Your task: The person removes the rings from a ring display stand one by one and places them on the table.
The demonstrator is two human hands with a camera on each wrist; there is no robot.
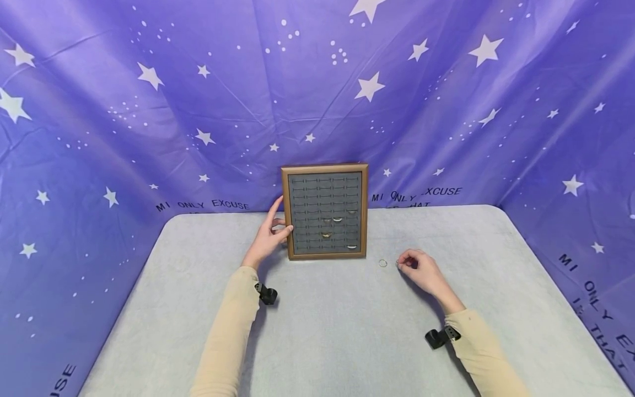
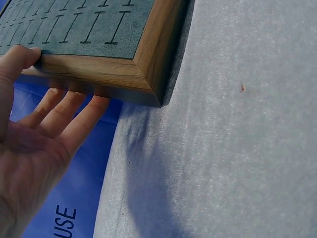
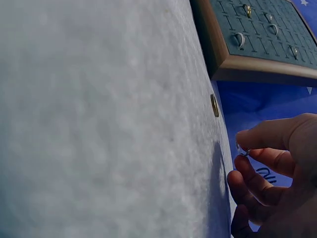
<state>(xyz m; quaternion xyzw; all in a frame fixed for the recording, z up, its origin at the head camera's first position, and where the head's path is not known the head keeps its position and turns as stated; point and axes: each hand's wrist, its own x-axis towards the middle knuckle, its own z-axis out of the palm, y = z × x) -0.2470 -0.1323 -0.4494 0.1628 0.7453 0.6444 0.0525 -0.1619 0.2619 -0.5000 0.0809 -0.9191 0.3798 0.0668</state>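
Observation:
A wood-framed ring display board (image 1: 324, 256) with a dark slotted pad stands upright at the back of the table. My left hand (image 1: 268, 240) holds its left side, thumb on the front of the frame and fingers along the edge in the left wrist view. Several rings sit in the slots, among them a gold-toned ring (image 1: 326, 235) and a silver ring (image 1: 351, 247). Right of the board, my right hand (image 1: 420, 270) pinches a small silver ring (image 3: 242, 151) between thumb and fingertips. Another ring (image 1: 383, 263), gold-toned in the right wrist view, lies on the table between board and right hand.
A pale grey cloth covers the table (image 1: 327, 331). Purple fabric with white stars (image 1: 317, 110) hangs behind and at both sides, close behind the board. Each wrist wears a black camera, the left camera (image 1: 268, 295) and the right camera (image 1: 436, 338).

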